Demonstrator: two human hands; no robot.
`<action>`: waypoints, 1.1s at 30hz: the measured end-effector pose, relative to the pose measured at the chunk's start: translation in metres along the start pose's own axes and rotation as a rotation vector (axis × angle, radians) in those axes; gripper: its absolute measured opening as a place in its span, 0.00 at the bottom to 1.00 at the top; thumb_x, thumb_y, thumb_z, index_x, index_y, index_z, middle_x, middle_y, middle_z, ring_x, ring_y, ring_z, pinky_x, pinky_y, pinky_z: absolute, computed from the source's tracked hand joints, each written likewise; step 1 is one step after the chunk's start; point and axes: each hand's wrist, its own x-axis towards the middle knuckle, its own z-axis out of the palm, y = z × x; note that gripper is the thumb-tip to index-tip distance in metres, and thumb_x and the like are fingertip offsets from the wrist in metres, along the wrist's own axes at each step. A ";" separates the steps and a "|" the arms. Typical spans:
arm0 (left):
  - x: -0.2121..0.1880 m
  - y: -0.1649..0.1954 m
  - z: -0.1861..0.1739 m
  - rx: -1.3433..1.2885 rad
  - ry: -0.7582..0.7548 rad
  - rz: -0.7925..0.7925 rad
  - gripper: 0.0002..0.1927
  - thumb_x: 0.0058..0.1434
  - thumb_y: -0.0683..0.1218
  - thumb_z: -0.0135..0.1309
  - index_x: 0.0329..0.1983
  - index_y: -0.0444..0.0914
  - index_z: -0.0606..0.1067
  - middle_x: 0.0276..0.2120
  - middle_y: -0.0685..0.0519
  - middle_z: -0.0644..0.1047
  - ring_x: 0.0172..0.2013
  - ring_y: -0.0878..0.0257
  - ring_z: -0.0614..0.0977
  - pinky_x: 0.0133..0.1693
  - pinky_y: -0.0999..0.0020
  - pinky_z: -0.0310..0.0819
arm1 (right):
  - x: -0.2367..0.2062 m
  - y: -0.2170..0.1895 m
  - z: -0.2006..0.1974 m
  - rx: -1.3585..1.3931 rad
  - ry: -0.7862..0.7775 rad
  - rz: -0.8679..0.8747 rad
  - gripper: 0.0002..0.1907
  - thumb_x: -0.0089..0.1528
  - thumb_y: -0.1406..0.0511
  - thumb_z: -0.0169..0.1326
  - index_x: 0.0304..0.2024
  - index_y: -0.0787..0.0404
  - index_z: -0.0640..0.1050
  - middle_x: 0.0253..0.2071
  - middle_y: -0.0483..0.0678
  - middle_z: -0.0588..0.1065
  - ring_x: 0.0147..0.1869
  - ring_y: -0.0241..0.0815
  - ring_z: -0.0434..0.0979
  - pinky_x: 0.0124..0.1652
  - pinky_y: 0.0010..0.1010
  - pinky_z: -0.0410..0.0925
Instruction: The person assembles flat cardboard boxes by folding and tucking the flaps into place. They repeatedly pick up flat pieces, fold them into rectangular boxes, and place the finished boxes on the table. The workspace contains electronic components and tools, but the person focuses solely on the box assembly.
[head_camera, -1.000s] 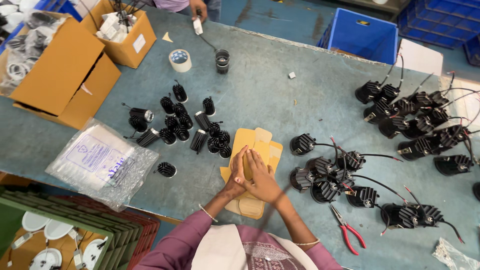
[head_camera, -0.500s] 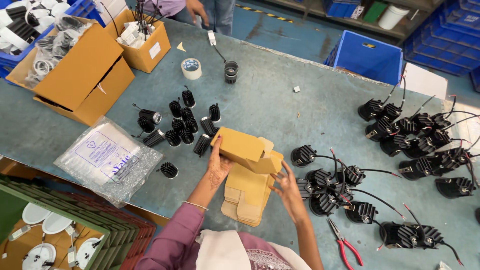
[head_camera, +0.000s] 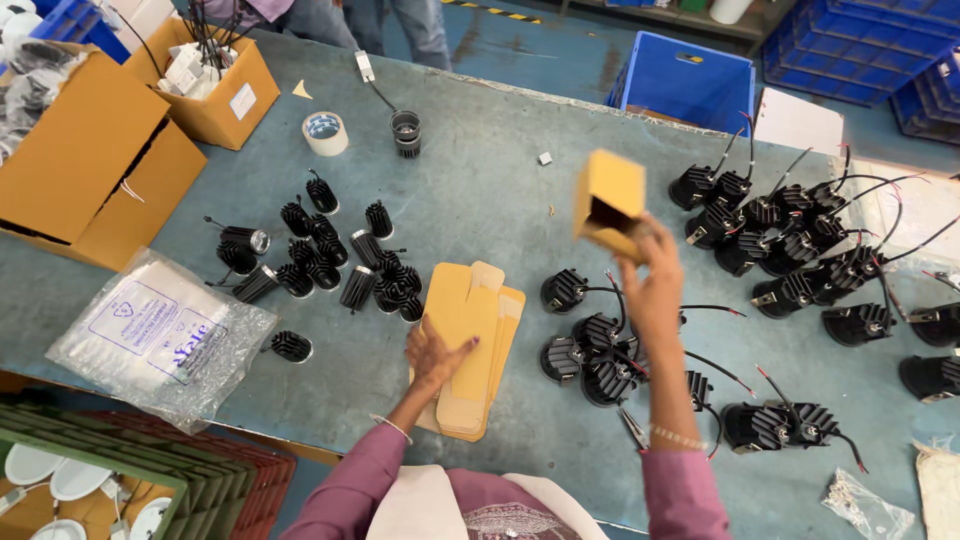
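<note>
My right hand (head_camera: 652, 281) is raised over the table and grips a small folded brown carton (head_camera: 609, 203) with its open end facing down. My left hand (head_camera: 436, 357) lies flat with fingers spread on a stack of flat brown carton blanks (head_camera: 468, 330) near the table's front edge. A cluster of black finned lamp housings with wires (head_camera: 592, 349) sits just right of the stack, under my right forearm. Another group of black finned parts (head_camera: 335, 259) lies to the left of the stack.
Many wired black lamps (head_camera: 800, 250) fill the right side. A clear plastic bag (head_camera: 160, 335) lies front left, open brown boxes (head_camera: 95, 150) at the left, a tape roll (head_camera: 325, 132) and a black cup-shaped part (head_camera: 405, 132) at the back. A blue crate (head_camera: 690, 85) stands beyond the table. Another person stands at the far edge.
Both hands took a blank off the stack and folded it into a carton. Now my right hand alone lifts the carton up and to the right, and my left hand is back on the stack.
</note>
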 end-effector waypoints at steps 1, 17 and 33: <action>-0.006 -0.004 0.005 0.185 -0.019 -0.059 0.75 0.37 0.77 0.68 0.76 0.39 0.40 0.71 0.24 0.44 0.72 0.29 0.44 0.66 0.30 0.40 | 0.008 0.016 -0.002 -0.098 0.001 -0.021 0.13 0.60 0.75 0.61 0.47 0.68 0.78 0.65 0.57 0.72 0.61 0.57 0.76 0.56 0.38 0.70; -0.002 0.013 0.041 0.281 -0.105 -0.229 0.84 0.33 0.73 0.74 0.77 0.46 0.27 0.71 0.21 0.27 0.72 0.27 0.27 0.61 0.19 0.29 | -0.080 0.033 0.022 -0.018 -0.067 0.301 0.08 0.63 0.73 0.51 0.44 0.63 0.78 0.44 0.55 0.78 0.46 0.54 0.78 0.47 0.41 0.69; -0.058 0.030 -0.015 -0.503 -0.160 0.340 0.65 0.48 0.67 0.69 0.77 0.44 0.40 0.73 0.39 0.53 0.74 0.44 0.52 0.71 0.42 0.45 | -0.151 -0.038 0.097 0.975 -0.307 0.731 0.21 0.71 0.61 0.50 0.63 0.68 0.72 0.57 0.57 0.76 0.59 0.42 0.74 0.57 0.33 0.68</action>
